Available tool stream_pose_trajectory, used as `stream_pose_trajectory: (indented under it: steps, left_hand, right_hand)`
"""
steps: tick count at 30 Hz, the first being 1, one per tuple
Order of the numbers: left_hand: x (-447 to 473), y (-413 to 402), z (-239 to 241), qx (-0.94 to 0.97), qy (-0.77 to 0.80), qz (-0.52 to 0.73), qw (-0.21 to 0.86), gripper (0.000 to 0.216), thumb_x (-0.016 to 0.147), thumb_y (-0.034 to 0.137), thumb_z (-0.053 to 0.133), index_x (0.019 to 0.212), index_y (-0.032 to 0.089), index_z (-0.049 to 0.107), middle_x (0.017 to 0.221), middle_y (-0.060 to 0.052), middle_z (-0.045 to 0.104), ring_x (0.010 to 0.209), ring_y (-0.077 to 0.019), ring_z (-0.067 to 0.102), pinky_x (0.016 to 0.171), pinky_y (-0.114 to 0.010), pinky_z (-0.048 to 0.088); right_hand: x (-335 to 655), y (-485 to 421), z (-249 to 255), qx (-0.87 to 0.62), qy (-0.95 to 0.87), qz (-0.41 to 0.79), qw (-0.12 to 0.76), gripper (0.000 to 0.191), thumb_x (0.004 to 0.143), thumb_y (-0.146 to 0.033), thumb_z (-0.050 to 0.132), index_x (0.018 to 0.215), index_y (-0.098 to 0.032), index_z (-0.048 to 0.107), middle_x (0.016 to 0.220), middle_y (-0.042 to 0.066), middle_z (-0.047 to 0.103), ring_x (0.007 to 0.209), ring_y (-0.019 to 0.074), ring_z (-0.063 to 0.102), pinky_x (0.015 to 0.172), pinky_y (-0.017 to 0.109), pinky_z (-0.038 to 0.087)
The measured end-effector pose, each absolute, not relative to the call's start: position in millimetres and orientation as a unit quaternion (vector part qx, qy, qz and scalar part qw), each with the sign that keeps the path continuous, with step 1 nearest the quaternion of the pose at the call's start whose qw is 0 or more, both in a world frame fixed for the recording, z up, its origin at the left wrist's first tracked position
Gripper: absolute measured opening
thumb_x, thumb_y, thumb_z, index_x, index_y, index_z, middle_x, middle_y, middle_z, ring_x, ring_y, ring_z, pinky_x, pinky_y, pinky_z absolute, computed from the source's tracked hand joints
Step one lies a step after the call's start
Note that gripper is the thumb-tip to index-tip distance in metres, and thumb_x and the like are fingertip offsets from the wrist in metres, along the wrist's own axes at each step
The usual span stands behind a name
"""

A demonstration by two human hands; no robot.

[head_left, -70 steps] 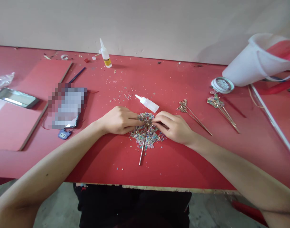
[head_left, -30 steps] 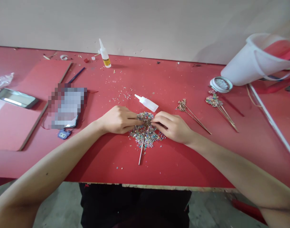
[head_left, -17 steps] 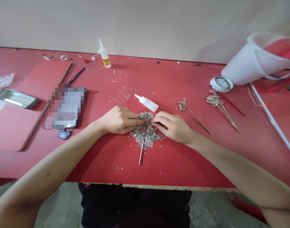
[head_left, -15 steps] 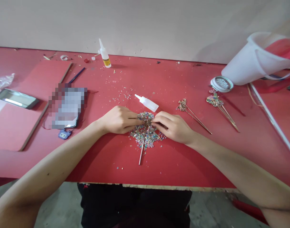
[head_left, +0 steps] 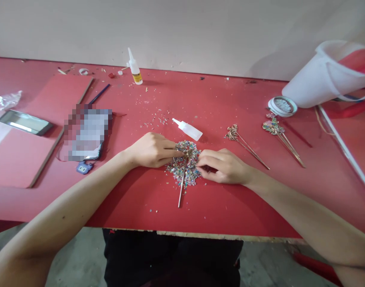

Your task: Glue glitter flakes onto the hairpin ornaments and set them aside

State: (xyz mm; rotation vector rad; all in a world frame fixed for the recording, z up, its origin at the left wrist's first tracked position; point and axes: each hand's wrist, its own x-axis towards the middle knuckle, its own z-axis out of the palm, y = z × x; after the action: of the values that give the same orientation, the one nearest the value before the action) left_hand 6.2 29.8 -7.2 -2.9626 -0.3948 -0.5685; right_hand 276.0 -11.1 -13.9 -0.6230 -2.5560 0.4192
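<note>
A gold hairpin (head_left: 182,179) lies over a pile of small multicoloured beads or stone chips (head_left: 186,144), its prong pointing toward me. My left hand (head_left: 154,150) is closed, thumb and fingers pinching the hairpin's ornate head from the left. To the right of the head, my right hand (head_left: 222,165) has its thumb and fingertips together at the edge of the pile; whatever is between them is too small to make out. A white squeeze bottle (head_left: 190,130) lies on its side just beyond the pile.
Two more hairpins lie to the right, one bare gold (head_left: 232,133) and one with coloured stones (head_left: 273,126). Behind them are a round container of pale beads (head_left: 282,105) and a white bucket (head_left: 315,81). A yellow-labelled glue bottle (head_left: 136,73) stands at the back; a phone (head_left: 91,135) lies left.
My right hand has drawn back from the hairpin's head, to the right and slightly toward me. My left hand still grips the head. The whole view has shifted slightly.
</note>
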Motion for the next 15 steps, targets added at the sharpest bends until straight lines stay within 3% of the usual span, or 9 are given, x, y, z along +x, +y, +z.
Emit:
stream_pose_trajectory:
  steps: [11,15]
  left_hand:
    - [5.1,30.2,-7.7,-0.972,-0.135,-0.188,0.045,0.03,0.09,0.018,0.045,0.105,0.023,0.07,0.072,0.0,0.067,0.054,-0.0089,0.054,0.052,-0.026,0.037]
    - [5.2,30.4,-7.1,-0.971,-0.128,-0.198,0.045,0.029,0.09,0.017,0.045,0.104,0.022,0.07,0.073,0.0,0.067,0.054,-0.0091,0.054,0.052,-0.026,0.037]
  right_hand:
    - [276.7,-9.9,-15.3,-0.265,-0.922,0.114,0.259,0.002,0.087,-0.019,0.057,0.088,-0.019,0.059,0.081,0.001,0.064,0.06,0.0077,0.054,0.053,0.021,0.04]
    - [277.9,-11.0,-12.7,-0.215,-0.931,0.142,0.258,0.003,0.088,-0.021,0.058,0.091,-0.019,0.059,0.081,0.0,0.064,0.065,0.0081,0.057,0.056,0.02,0.041]
